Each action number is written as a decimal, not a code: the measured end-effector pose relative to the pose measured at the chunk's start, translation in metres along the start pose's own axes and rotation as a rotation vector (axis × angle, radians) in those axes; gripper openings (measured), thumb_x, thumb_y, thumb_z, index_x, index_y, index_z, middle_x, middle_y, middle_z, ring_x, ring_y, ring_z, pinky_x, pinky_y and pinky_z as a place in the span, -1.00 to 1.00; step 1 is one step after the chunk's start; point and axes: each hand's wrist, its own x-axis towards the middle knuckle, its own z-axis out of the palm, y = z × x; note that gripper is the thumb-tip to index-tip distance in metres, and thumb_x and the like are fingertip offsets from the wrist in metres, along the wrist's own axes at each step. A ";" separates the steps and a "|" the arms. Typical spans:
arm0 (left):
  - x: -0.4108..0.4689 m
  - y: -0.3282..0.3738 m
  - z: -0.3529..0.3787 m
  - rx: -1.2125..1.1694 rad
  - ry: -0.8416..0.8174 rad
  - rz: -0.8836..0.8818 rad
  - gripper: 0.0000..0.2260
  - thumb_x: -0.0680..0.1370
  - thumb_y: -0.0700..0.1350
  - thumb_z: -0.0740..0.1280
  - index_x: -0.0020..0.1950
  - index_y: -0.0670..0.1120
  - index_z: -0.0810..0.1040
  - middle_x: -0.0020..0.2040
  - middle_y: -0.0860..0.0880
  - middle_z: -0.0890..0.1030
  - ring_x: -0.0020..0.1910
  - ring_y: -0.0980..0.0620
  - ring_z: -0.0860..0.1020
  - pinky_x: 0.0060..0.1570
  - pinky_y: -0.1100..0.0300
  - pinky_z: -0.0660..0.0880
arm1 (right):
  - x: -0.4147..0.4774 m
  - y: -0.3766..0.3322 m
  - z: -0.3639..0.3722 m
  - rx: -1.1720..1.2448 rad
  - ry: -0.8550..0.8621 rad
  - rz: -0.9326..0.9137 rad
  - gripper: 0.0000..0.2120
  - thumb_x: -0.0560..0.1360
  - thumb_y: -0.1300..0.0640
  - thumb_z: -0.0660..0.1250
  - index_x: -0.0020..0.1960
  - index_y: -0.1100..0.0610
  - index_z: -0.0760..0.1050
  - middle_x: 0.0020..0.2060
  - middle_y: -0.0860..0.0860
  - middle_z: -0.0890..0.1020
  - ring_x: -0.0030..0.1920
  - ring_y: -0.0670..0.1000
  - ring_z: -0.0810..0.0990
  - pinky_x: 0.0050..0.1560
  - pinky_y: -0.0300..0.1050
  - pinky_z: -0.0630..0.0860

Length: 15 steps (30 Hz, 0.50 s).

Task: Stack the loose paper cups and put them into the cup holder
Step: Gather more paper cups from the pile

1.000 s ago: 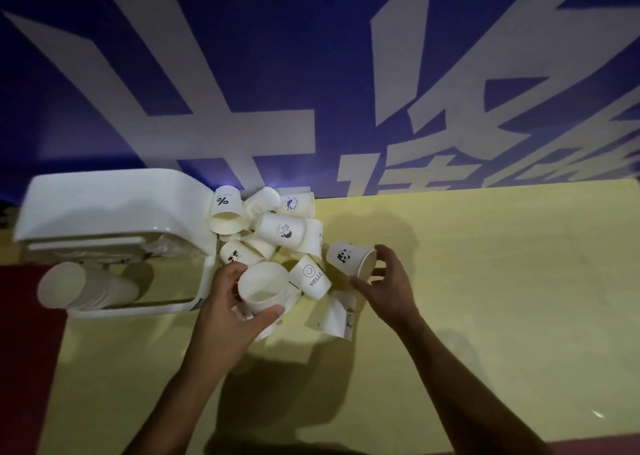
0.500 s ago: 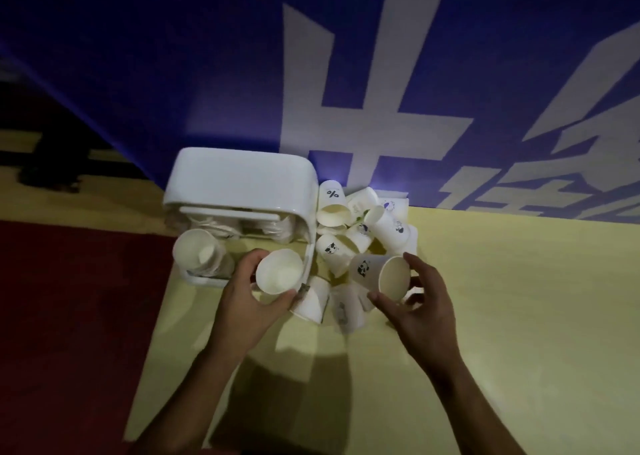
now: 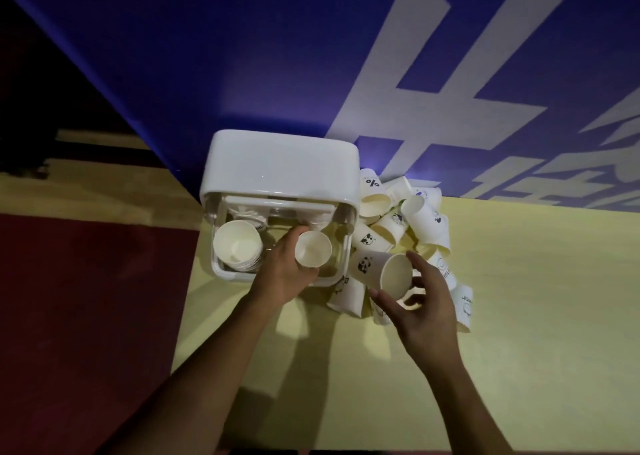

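A white cup holder [image 3: 282, 163] stands at the yellow table's far left, against the blue wall. Its left slot holds a stack of cups [image 3: 237, 243]. My left hand [image 3: 285, 267] grips a white paper cup [image 3: 313, 248], mouth toward me, inside the holder's right slot. My right hand [image 3: 420, 302] holds a panda-print cup [image 3: 382, 269] on its side by the rim, just right of the holder. Behind and around it lies a pile of several loose printed cups [image 3: 405, 219].
The yellow table [image 3: 536, 316] stretches right and toward me. Its left edge drops to a dark red floor [image 3: 86, 316]. A blue wall with large white characters [image 3: 433, 90] rises directly behind the holder and the pile.
The view has swung so the holder sits near the centre. My left hand has carried its cup from beside the pile into the holder's right slot. My right hand has lifted the panda cup.
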 end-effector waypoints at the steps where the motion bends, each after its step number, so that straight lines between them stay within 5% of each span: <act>1: 0.001 -0.002 0.000 0.003 -0.025 -0.013 -0.35 0.36 -0.04 0.57 0.38 0.19 0.40 0.22 0.08 0.60 0.17 -0.04 0.57 0.10 0.09 0.52 | 0.000 -0.001 0.003 -0.012 -0.009 0.003 -0.21 0.28 -0.19 0.59 0.44 -0.03 0.43 0.20 -0.23 0.52 0.05 -0.10 0.57 -0.11 -0.15 0.58; 11: 0.003 -0.009 -0.009 -0.042 -0.137 -0.030 -0.21 0.21 0.10 0.66 0.37 0.16 0.40 0.18 0.12 0.62 0.11 0.04 0.61 0.08 0.05 0.59 | 0.017 -0.020 0.049 -0.067 -0.091 -0.062 -0.21 0.27 -0.12 0.67 0.41 -0.01 0.45 0.22 -0.22 0.51 0.09 -0.10 0.56 -0.02 -0.28 0.51; 15: -0.003 -0.014 -0.012 -0.083 -0.152 -0.040 -0.09 0.14 0.21 0.52 0.46 0.08 0.36 0.23 0.06 0.62 0.17 0.04 0.62 0.17 -0.02 0.61 | 0.027 -0.022 0.075 -0.117 -0.191 -0.148 -0.24 0.29 -0.06 0.68 0.40 0.07 0.47 0.23 -0.09 0.54 0.20 -0.05 0.53 0.17 -0.13 0.53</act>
